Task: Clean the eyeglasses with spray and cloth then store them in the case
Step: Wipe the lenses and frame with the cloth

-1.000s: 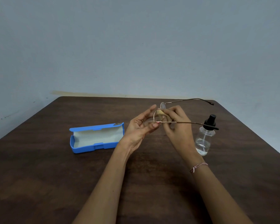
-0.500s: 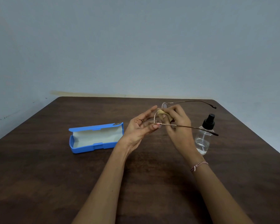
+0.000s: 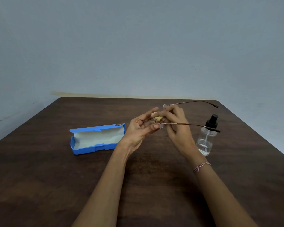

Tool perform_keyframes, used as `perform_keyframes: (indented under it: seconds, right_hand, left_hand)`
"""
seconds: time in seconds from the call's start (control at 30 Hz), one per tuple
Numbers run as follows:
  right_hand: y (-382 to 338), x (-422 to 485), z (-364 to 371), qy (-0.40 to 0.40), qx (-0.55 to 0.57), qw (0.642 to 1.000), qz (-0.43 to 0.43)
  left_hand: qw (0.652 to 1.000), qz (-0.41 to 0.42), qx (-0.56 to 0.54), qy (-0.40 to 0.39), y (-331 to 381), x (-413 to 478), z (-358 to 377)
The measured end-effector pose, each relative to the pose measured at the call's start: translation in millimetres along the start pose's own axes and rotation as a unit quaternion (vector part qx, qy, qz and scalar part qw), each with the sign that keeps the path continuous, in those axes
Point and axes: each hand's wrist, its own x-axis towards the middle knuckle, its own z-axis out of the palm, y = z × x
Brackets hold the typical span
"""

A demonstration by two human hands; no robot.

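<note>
Thin gold-framed eyeglasses (image 3: 175, 123) are up off the table at centre, both arms unfolded and pointing toward 3 o'clock. A small tan cloth (image 3: 157, 118) is bunched against the near lens. Over at 9 o'clock, the blue case (image 3: 97, 138) lies open on the table, pale lining showing. At 3 o'clock, the clear spray bottle (image 3: 206, 138) stands upright, black nozzle on top.

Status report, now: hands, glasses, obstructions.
Left hand pinching eyeglasses. Right hand rubbing cloth on lens. Case open, nothing blocking.
</note>
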Motion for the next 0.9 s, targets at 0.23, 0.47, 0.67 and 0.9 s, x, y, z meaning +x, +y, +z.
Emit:
perform_keyframes:
  seconds: [0.23,0.47,0.67,0.9]
  right_hand:
    - [2.8,1.3,1.4,0.071,0.004,0.997,0.037]
    - [-3.4,1.3,1.1,0.072,0.023,0.997,0.021]
    - [0.4,0.9,4.8,0.082,-0.058,0.995,0.025]
    - [-3.0,0.2,3.4,0.057,-0.033,0.998,-0.002]
  left_hand:
    - [1.0,0.014,0.02,0.012,-3.4,1.9,0.2]
    - [0.999,0.014,0.023,0.029,-2.2,0.8,0.5]
    - [0.999,0.025,0.024,0.035,-0.2,-0.3,0.4]
    - [0.998,0.02,0.033,0.04,-0.7,-0.1,1.3]
